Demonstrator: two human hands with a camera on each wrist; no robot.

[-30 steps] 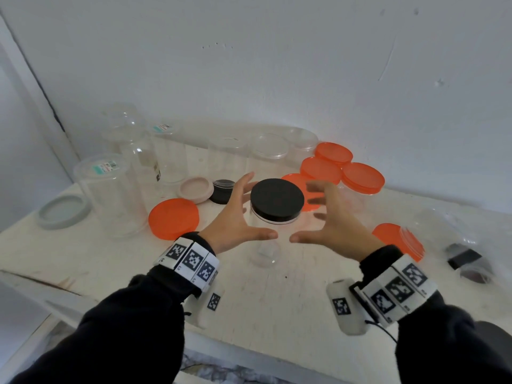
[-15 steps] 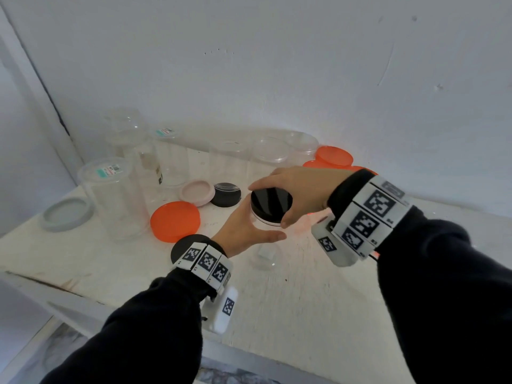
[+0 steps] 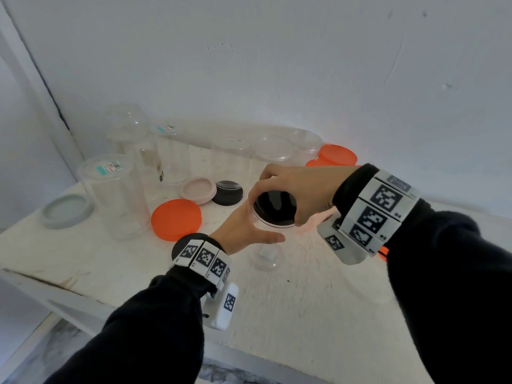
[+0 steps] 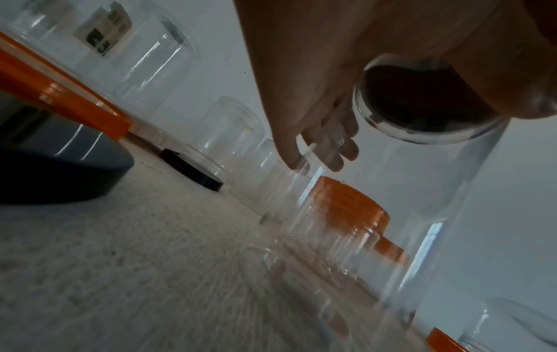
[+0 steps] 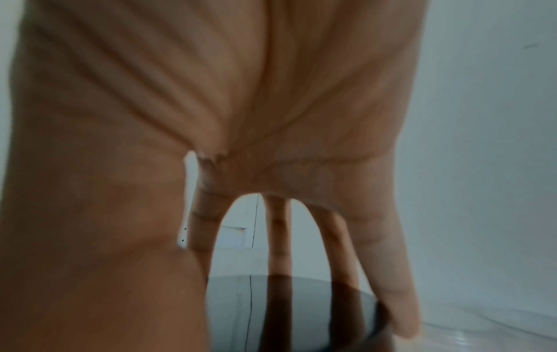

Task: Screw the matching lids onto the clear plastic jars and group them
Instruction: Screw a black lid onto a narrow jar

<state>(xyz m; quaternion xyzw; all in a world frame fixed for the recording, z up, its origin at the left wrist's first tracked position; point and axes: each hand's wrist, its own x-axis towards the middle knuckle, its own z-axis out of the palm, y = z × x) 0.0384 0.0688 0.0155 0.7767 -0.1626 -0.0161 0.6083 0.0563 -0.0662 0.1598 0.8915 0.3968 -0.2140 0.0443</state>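
Observation:
A clear plastic jar (image 3: 267, 256) stands upright in the middle of the white table, capped by a glossy black lid (image 3: 274, 207). My left hand (image 3: 241, 231) grips the jar's upper wall from the left, thumb across the front. My right hand (image 3: 288, 187) arches over the top, fingertips and thumb curled round the lid's rim. The left wrist view looks through the jar (image 4: 422, 214) up at the lid's underside (image 4: 422, 107), with my fingers (image 4: 325, 143) behind the plastic. In the right wrist view my fingers (image 5: 386, 262) reach down onto the lid (image 5: 301, 309).
An orange lid (image 3: 176, 219), a pink lid (image 3: 198, 189) and a small black lid (image 3: 227, 192) lie left of the jar. A grey lid (image 3: 66, 210) sits far left. Open clear jars (image 3: 113, 195) line the wall; orange lids (image 3: 337, 155) lie back right.
My right hand came from beside the jar to on top of it and took hold of the black lid. My left hand closed round the jar's wall.

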